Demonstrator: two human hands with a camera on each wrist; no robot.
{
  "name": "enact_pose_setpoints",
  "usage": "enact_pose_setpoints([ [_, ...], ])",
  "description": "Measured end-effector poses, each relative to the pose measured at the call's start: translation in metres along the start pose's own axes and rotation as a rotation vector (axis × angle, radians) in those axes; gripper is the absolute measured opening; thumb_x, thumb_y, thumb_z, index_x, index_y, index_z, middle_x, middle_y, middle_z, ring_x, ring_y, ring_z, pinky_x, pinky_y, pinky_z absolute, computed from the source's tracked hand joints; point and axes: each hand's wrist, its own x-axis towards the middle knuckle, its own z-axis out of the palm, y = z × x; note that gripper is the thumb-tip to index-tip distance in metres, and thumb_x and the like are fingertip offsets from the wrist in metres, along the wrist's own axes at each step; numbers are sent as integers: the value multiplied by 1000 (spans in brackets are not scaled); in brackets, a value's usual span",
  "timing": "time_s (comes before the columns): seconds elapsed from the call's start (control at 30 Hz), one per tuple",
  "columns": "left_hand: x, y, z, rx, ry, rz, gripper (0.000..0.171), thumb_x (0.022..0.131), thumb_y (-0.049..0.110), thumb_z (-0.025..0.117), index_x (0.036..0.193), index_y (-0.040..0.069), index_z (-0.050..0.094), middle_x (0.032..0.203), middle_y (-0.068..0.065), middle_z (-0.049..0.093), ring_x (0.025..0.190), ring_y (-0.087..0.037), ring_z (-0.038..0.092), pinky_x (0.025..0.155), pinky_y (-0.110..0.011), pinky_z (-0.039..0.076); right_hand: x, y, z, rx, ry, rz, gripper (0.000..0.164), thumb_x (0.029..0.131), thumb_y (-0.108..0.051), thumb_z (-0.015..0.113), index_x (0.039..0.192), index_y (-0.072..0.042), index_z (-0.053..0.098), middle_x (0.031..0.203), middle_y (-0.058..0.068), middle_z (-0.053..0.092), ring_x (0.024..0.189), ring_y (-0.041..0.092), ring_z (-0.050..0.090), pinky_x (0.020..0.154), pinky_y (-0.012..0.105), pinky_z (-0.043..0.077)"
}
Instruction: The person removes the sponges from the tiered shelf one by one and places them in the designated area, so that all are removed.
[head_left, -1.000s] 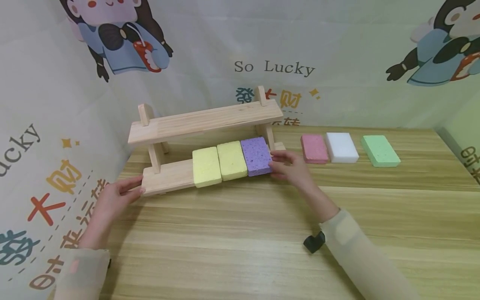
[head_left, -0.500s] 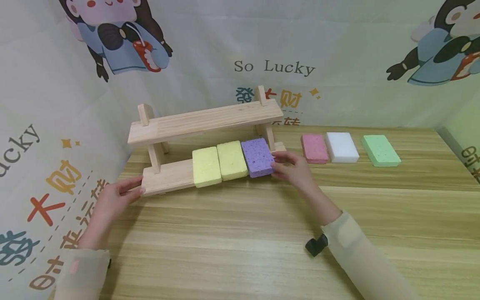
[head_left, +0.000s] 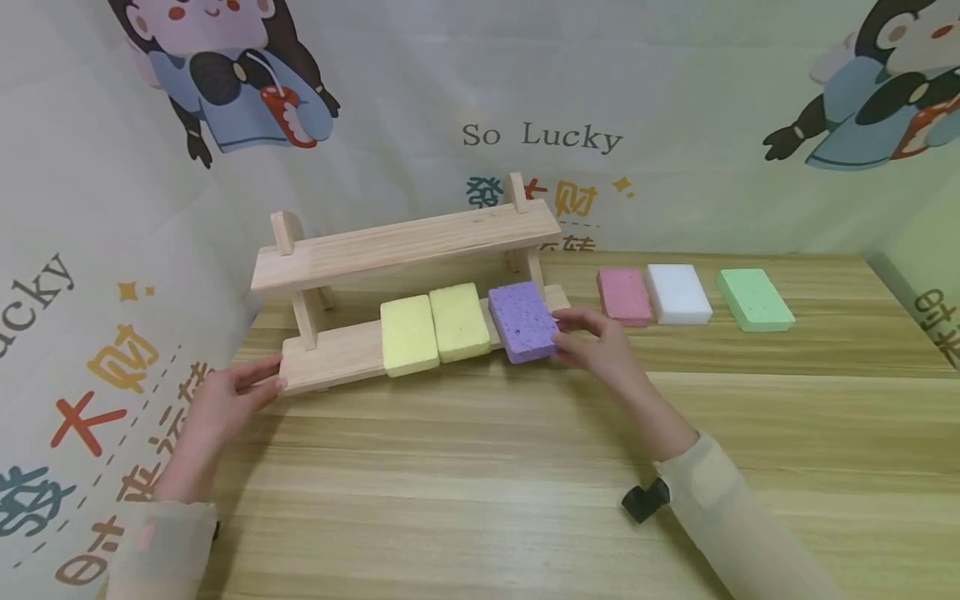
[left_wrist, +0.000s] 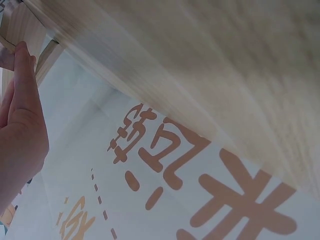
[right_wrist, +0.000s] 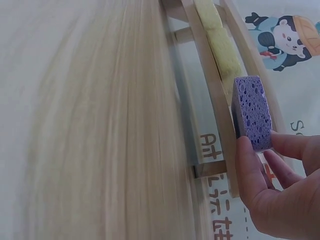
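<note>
A two-tier wooden rack [head_left: 333, 354] stands at the back left of the table. Two yellow sponges [head_left: 408, 335] lie side by side on its lower board. My right hand [head_left: 600, 346] pinches a purple sponge [head_left: 522, 322] by its right end; a gap parts it from the yellow ones, and its front edge juts past the board. In the right wrist view, thumb and fingers hold the purple sponge [right_wrist: 253, 112] at its near end. At the rack's left end, my left hand [head_left: 232, 400] grips the lower board's edge between thumb and fingers.
Right of the rack, a pink sponge [head_left: 625, 297], a white sponge [head_left: 678, 294] and a green sponge [head_left: 755, 300] lie in a row on the wooden table [head_left: 450, 483]. A printed cloth [head_left: 405, 100] hangs behind and at the left.
My right hand has drawn the purple sponge rightward and toward me, away from the yellow sponge it lay against. The left hand has stayed on the rack's end.
</note>
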Motion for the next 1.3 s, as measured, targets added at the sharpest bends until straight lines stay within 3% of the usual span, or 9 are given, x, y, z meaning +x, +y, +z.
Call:
enact_pose_setpoints([
  [0.3,0,-2,0,15,1,14,50,101,27,60,141,-2,52,140,-24,55,121,-41,61,72,-8,41,-11,2,-9,-23,-32,-26,44,96,2,59,138,9,50,138,28,51,93,4,64,88,26,57],
  [0.63,0,-1,-1,18,5,28,50,100,27,61,140,-2,53,139,-25,55,120,-40,60,72,-6,40,-22,2,-23,-29,-44,-27,43,97,-1,59,139,8,49,139,27,49,96,3,64,87,21,56],
  [1.3,1,-2,1,31,8,22,50,100,28,60,141,0,53,138,-24,56,117,-37,63,75,-14,45,-43,8,-52,-17,-9,-22,47,97,-1,59,142,9,46,139,26,48,95,-1,65,87,21,56],
])
